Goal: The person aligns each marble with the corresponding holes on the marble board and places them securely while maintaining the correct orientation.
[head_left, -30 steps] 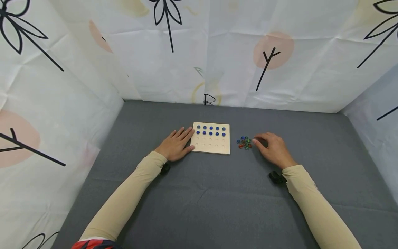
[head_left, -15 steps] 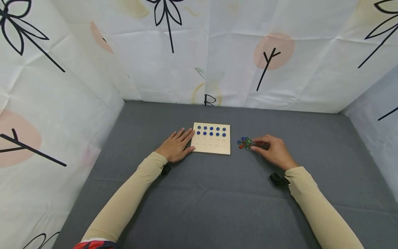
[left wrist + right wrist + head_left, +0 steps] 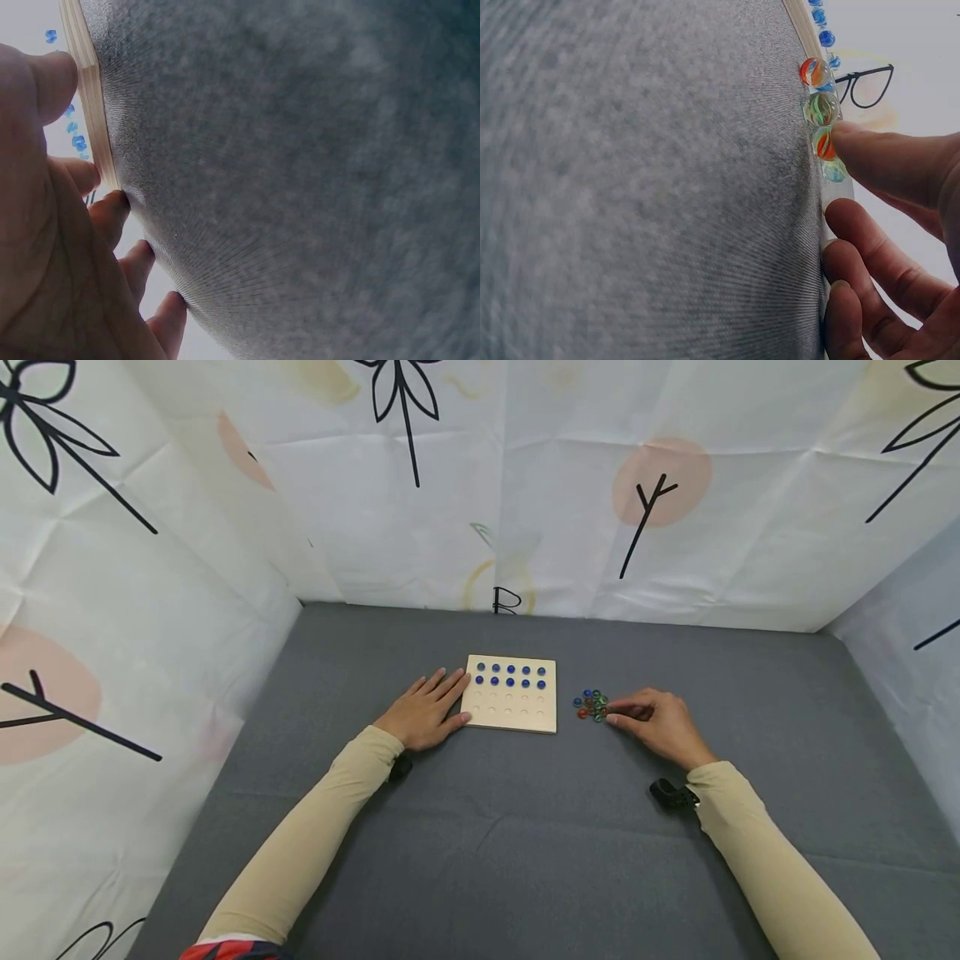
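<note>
Narrowing slightly over the last half second, the gap between thumb and forefinger of the right hand [image 3: 663, 722] was seen at the right side of the loose cluster of small round glass marbles [image 3: 589, 703]. In the right wrist view the thumb [image 3: 885, 161] was set against, or just in front of, a clear marble with an orange-red swirl [image 3: 824, 144]; contact could not be confirmed. The other fingers were curled in below. Whether a marble was actually pinched cannot be told. Judged as a pick-up being started, lift not yet made.

No change was noted on the left: the left hand [image 3: 423, 714] was spread flat, nothing gripped, with thumb and forefinger tips rested on the left edge of the square pale wooden board [image 3: 508, 721]. Judged as steadying. Same board fill as a second ago.

Containers: one only, the board, laid on the dark grey cloth [image 3: 480, 843] left of the cluster, with a strip of cloth between. Its two far rows were filled with round blue marbles [image 3: 511, 681], five per row, ten total. Bare shallow hollows were visible in the two near rows.

The loose cluster was held by no container. Blue, green and orange-red pieces were mixed there, bunched close together; an exact count was blocked by overlap and the right fingertips.
</note>
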The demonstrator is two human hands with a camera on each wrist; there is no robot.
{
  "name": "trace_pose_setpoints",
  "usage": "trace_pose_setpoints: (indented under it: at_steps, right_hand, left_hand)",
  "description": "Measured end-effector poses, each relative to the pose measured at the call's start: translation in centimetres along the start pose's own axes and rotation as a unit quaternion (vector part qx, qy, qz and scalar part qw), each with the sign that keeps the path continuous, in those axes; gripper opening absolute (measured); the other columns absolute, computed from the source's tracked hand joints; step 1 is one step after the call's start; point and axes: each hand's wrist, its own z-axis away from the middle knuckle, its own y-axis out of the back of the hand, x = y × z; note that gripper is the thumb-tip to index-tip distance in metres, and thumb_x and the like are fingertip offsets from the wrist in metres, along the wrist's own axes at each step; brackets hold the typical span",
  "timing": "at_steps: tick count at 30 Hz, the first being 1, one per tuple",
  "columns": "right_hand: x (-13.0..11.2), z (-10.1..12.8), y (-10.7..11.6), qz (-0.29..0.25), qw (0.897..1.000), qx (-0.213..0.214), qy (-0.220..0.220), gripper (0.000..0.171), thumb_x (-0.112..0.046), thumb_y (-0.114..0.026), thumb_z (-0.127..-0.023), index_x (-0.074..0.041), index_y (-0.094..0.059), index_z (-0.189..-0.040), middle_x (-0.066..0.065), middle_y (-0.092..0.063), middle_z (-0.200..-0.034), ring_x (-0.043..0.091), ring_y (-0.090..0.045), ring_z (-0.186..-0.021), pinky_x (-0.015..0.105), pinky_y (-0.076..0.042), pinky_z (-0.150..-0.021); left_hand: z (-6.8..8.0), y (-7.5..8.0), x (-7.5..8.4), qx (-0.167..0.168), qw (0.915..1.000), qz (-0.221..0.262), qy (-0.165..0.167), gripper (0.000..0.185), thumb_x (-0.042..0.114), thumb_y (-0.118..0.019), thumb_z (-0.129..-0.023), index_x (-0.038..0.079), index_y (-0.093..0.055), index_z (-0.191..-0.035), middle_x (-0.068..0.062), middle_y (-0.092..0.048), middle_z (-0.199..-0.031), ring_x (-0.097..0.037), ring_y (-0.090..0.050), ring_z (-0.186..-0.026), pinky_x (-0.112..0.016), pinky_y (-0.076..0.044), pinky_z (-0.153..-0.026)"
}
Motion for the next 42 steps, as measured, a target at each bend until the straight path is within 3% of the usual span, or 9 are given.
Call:
trace_pose_setpoints:
  at_steps: [11,28,42]
  right_hand:
    - [-0.1,-0.5,-0.3,0.004,1.000,-0.003,-0.016,0.018,-0.013,-0.079,-0.091,-0.007,-0.081,-0.107,0.008,-0.069,-0.093,0.020,-0.060,-0.078,0.035,-0.047,-0.065]
    - [-0.6,-1.2,-0.2,0.013,0.999,-0.021,-0.027,0.023,-0.016,-0.081,-0.090,-0.004,-0.080,-0.109,0.009,-0.067,-0.090,0.020,-0.056,-0.074,0.034,-0.043,-0.062]
    - [-0.5,-1.2,-0.2,0.006,0.999,-0.031,-0.037,0.024,-0.014,-0.080,-0.089,-0.001,-0.079,-0.110,0.009,-0.065,-0.086,0.019,-0.055,-0.070,0.033,-0.043,-0.058]
  left_hand:
    - [0.3,0.9,0.5,-0.006,1.0000,-0.006,0.002,0.072,0.050,-0.038,-0.109,0.012,-0.012,-0.165,-0.007,-0.013,-0.170,-0.032,-0.009,-0.155,-0.052,-0.009,-0.125]
    - [0.1,0.4,0.0,-0.007,1.0000,-0.001,0.003,0.071,0.052,-0.034,-0.109,0.015,-0.010,-0.165,-0.004,-0.010,-0.170,-0.030,-0.006,-0.156,-0.050,-0.007,-0.125]
    - [0.4,1.0,0.7,-0.012,0.9999,-0.003,0.004,0.071,0.051,-0.037,-0.109,0.013,-0.012,-0.165,-0.006,-0.012,-0.170,-0.031,-0.008,-0.155,-0.052,-0.009,-0.125]
